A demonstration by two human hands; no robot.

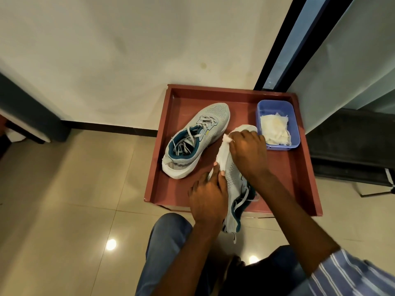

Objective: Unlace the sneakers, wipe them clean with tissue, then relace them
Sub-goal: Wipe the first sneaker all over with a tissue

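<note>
Sneaker (232, 178) gripped by left hand (208, 198), right hand (248, 150) pinching tissue (227, 138) against toe

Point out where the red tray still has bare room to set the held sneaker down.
Bare tray floor lies between the blue tub, the tray's right wall and the right hand. Another strip runs along the far wall, beyond the resting sneaker. The centre is crowded: left hand, held sneaker.

One head-worn wide-angle view looks steeply down and forward, close above the red tray (299, 167) whose near edge sits roughly mid-frame; margins bend, perhaps from lens distortion.
</note>
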